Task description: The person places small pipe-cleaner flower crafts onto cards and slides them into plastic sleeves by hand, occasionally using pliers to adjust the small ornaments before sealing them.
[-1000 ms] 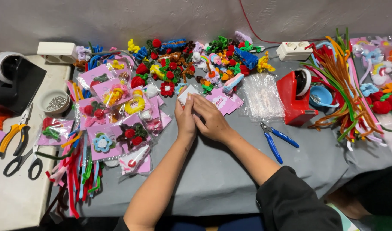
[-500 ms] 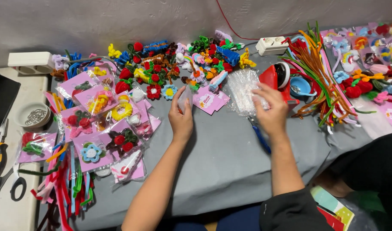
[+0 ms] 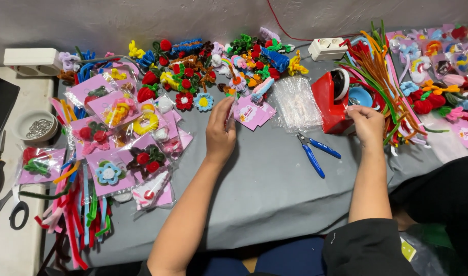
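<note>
- Left hand [image 3: 219, 134] was raised over the middle of the grey tabletop [image 3: 264, 189], fingers pinched together on a small clear-wrapped packet [image 3: 230, 115]; what lay inside could not be made out.
- Packet stood roughly upright in the grip, long axis running away from the person, its top end poking above the fingertips toward the pile of pipe-cleaner flowers [image 3: 203, 71].
- Pink cards [image 3: 253, 112] lay just right of the left hand, and the stack of clear plastic bags [image 3: 297, 104] lay beyond them, between the two hands. The left hand was the nearer one to both.
- Right hand [image 3: 366, 124] was out to the right, knuckles up, fingers curled and closed at the edge of the red tape dispenser [image 3: 332, 102]; it seemed to pinch something thin there, but I could not tell what.
- Dispenser sat directly left of the right hand, touching or nearly so; the bundle of long pipe cleaners [image 3: 384, 82] fanned out just behind and right of it.
- Blue-handled pliers [image 3: 315, 152] lay flat between the forearms, handles pointing toward the person, untouched.
- Left forearm ran diagonally up from the lower edge; right forearm ran nearly straight up, elbow in a dark sleeve.
- Bagged finished flowers on pink cards [image 3: 116, 148] were spread to the far left, well apart from both hands.
</note>
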